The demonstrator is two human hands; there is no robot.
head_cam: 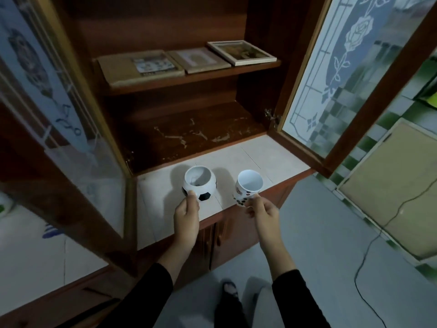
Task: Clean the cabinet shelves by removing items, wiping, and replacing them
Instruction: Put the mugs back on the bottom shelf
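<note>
From the head camera I see my left hand (186,216) at the near side of a white football-patterned cup (201,185), its fingers (190,193) pinching the cup's wall. The cup stands upright on the pale tiled surface (248,155) in front of the open cabinet. My right hand (262,209) pinches the near side of a white cup with dark spots (248,187), which tilts slightly at the front edge of the same surface. I cannot tell whether that cup rests on the surface or is lifted off it. The two cups are near each other but apart.

Behind them is the lower shelf (189,133), dark wood with pale scuffs. The upper shelf (196,80) carries three picture frames (241,52) lying flat, side by side. An etched-glass door (350,67) stands open on the right. A dark cable (369,245) trails across the floor.
</note>
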